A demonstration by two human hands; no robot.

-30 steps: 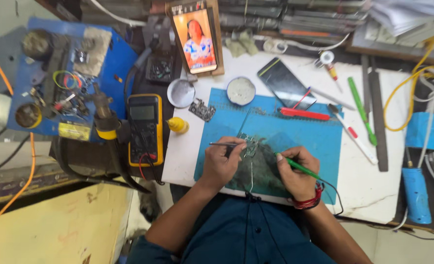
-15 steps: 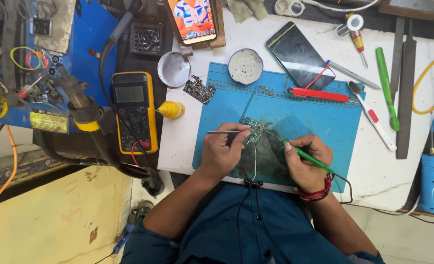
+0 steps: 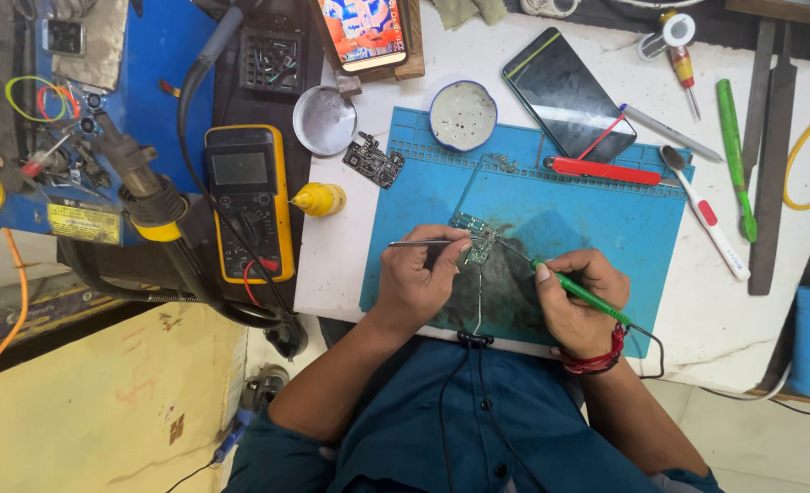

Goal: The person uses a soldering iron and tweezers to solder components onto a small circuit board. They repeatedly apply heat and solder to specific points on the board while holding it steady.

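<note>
My left hand [image 3: 416,278] grips thin metal tweezers [image 3: 423,243] whose tips rest at a small green circuit board [image 3: 476,239] on the blue work mat [image 3: 597,210]. My right hand [image 3: 577,301] holds a green-handled soldering iron [image 3: 577,292], its tip pointing up-left to the same board. A red thread band circles the right wrist. A dark cable runs from the iron past my wrist off the mat's near edge.
On the white bench lie a dark phone [image 3: 568,93], a red-handled tool [image 3: 606,171], a white toothbrush [image 3: 708,215], a green screwdriver [image 3: 736,157], a round paste tin [image 3: 462,115], a metal dish [image 3: 325,120], a spare board [image 3: 374,162]. A yellow multimeter [image 3: 246,203] sits left, a blue station [image 3: 67,110] beyond.
The camera has tilted, so the whole bench has shifted up in view. Both hands stay at the small board with tweezers and iron in much the same pose.
</note>
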